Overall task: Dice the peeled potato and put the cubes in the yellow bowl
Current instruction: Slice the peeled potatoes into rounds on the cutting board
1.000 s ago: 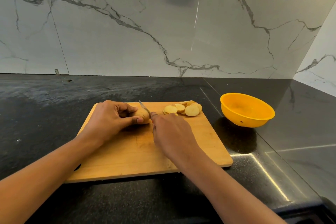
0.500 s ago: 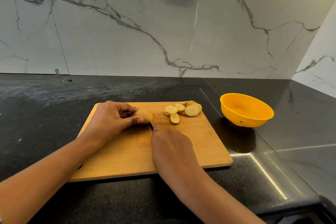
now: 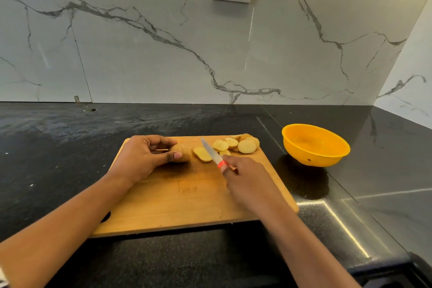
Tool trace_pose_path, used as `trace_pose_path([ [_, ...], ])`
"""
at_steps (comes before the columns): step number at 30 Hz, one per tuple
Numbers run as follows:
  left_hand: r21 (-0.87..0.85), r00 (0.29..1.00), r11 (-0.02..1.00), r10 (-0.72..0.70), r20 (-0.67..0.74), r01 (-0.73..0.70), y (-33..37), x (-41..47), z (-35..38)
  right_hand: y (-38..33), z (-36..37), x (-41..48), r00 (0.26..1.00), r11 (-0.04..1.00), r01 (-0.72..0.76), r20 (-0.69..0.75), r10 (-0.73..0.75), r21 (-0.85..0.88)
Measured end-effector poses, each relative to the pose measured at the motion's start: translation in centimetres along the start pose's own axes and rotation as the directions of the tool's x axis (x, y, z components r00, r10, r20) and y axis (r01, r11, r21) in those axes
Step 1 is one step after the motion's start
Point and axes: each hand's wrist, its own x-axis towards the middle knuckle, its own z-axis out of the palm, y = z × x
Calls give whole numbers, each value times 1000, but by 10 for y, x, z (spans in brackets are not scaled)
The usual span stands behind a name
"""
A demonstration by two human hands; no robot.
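One potato stub (image 3: 181, 153) lies on the board (image 3: 187, 199), long axis left to right, pinched by my left hand (image 3: 142, 159); my right hand (image 3: 247, 182) grips the knife (image 3: 211, 152) just to its right.

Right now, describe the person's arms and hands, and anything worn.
Left hand and right hand are ungloved, no rings showing. The left forearm and right forearm are bare; no sleeve is in view. A pale strip at the frame's lower-left edge is too cropped to identify.
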Motion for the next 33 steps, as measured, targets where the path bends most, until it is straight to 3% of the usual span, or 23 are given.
trace_pose_path([
  [2,-8,1000,1000,0,11,0,2,0,0,8,-10,5,993,952,-116,14,117,283],
  [4,-15,1000,1000,-6,15,6,3,0,1,10,-20,4,984,902,-163,5,176,400],
  [6,-20,1000,1000,-14,7,14,3,0,1,9,-24,1,992,955,-101,-42,118,280],
  [8,-29,1000,999,-19,-12,18,2,0,0,5,-22,-5,998,1000,13,-55,-12,7],
  [11,-43,1000,999,-19,-12,18,1,1,-1,-4,-7,-14,991,939,132,21,-132,-317],
  [14,-50,999,998,-30,38,32,0,2,-1,-6,6,-14,983,868,171,19,-183,-466],
  [20,-27,995,999,-30,95,33,-1,2,-1,1,5,-1,993,871,79,-43,-114,-486],
  [33,107,999,994,34,4,-34,3,-3,2,-14,11,-9,953,926,233,-121,-278,-297],
])
